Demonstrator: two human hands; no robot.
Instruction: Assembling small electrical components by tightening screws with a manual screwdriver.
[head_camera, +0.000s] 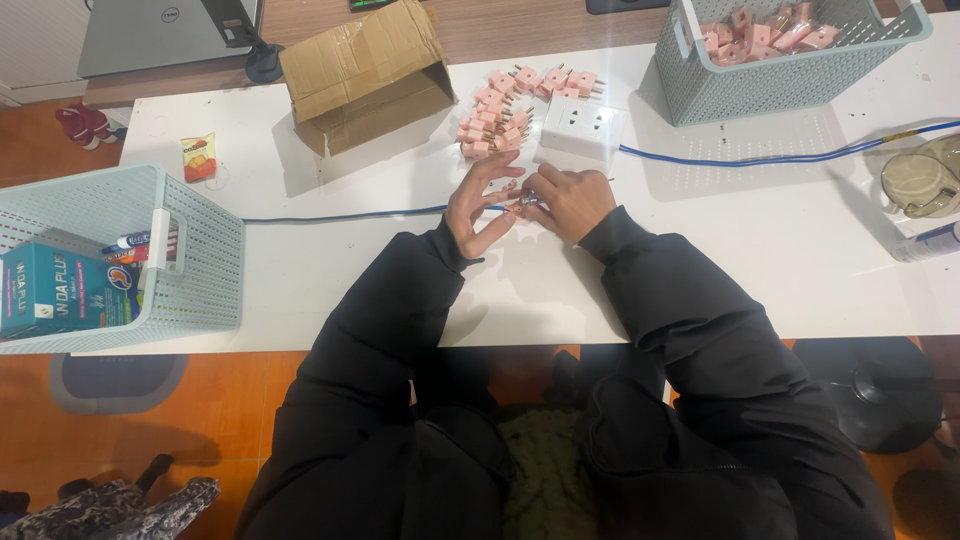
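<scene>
My left hand (483, 205) and my right hand (572, 200) meet at the middle of the white table (760, 250), both in black sleeves. Between their fingertips is a small pink plug (522, 203); the right hand pinches it while the left hand's fingers touch it, spread apart. Just beyond the hands lies a pile of several pink plugs (510, 110) with metal pins. A white socket block (581, 126) rests beside the pile, its blue cable (760, 158) running right. Another blue cable (340, 214) runs left from my hands.
A grey basket (770, 75) with pink plugs stands at back right. An open cardboard box (365, 75) lies at back left, a small snack packet (198, 157) near it. A pale blue basket (205, 260) with a teal box and markers sits at left. Glass mugs (920, 180) stand at right.
</scene>
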